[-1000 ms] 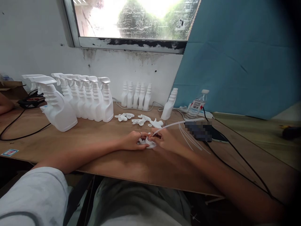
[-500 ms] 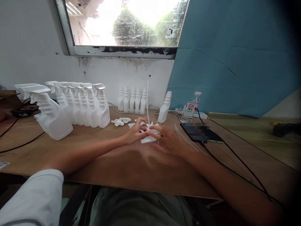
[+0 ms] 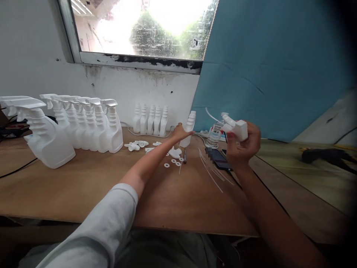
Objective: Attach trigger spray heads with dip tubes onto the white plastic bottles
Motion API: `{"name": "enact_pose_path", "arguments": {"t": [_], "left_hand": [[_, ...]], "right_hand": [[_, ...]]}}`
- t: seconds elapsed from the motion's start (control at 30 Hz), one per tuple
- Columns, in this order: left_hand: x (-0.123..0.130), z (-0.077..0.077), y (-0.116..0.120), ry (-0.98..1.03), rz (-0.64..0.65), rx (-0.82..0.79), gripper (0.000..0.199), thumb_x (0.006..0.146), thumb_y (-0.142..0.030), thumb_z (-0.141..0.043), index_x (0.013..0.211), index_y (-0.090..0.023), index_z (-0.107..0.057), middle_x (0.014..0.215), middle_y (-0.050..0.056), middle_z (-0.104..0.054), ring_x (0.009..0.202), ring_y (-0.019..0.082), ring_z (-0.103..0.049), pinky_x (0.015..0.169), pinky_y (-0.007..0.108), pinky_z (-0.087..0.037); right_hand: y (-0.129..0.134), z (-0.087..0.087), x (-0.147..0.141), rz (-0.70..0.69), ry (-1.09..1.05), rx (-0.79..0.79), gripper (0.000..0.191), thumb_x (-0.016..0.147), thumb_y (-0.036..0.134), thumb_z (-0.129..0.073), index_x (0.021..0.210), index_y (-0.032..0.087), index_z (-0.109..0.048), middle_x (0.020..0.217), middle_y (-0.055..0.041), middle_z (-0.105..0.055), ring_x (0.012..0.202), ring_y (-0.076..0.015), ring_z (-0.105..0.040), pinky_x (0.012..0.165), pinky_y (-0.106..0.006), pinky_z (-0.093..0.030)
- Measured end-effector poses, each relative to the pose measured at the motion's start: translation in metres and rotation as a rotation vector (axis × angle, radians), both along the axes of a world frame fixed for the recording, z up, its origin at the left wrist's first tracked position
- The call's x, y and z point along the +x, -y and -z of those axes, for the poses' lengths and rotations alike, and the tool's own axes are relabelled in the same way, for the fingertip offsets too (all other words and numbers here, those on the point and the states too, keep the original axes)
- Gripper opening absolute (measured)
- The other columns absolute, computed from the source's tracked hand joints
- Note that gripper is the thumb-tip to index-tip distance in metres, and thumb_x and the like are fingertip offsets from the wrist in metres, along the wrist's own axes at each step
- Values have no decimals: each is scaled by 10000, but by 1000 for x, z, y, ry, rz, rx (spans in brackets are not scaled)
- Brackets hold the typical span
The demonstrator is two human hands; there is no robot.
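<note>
My right hand is raised at the right, its fingers closed round a white spray head with a thin tube sticking out to the left. My left hand reaches to the back of the table with thumb and fingers spread, at the near left side of a single open white bottle. Whether it touches the bottle is hard to tell. On the table near my left forearm are white washers, a white spray part and a small dark-red stick.
Several white bottles with spray heads stand at the left. Several headless bottles line the wall. White nozzle parts lie mid-table. Thin tubes, a phone, cables and a water bottle are at the right.
My hands have moved apart. My right hand has lifted the spray head and tube up to the right; my left hand has reached forward to the single bottle. The view has shifted slightly right.
</note>
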State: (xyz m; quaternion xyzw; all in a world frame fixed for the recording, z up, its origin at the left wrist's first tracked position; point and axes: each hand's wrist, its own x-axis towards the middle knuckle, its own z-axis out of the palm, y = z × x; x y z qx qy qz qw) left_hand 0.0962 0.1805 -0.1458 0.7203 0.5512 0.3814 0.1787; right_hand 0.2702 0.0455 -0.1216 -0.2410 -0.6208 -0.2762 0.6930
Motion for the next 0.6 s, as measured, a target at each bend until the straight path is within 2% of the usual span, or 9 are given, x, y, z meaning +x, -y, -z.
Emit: {"name": "enact_pose_path", "arguments": {"t": [0.1,0.23,0.37,0.6], "left_hand": [[8,10,-6,-122,-1,-93,604,681,-456,-762,1132,-107,-565,1182,183,-644,1101,301,-619,838,304,-473],[3,13,-7,-154,-87,-44,464,779,-385,-669,1150,-121,-581,1193,175,-640,1117,303,-612,859,333,-477],[-15,11,-4,-184,-151,35,455,842,-362,-592,1240,-149,-535,1182,161,-645,1111,294,-616,868,338,-480],[-45,10,10,-235,-142,148,460,848,-310,-600,1284,-186,-521,1113,133,-683,1064,288,-638,852,333,-480]], "right_hand": [[0,-2,1,-138,-145,-30,359,818,402,-627,1043,130,-560,999,-120,-589,888,-210,-619,778,-377,-532],[9,-9,-5,-281,-205,-50,389,803,436,-646,1024,132,-546,996,-97,-560,747,-161,-626,656,-321,-556],[19,-15,-12,-298,-218,-11,364,805,425,-659,994,128,-566,942,-85,-568,757,-156,-633,684,-305,-551],[26,-15,-20,-381,-269,-104,404,775,467,-679,977,140,-554,916,-69,-585,647,-164,-656,634,-330,-552]]}}
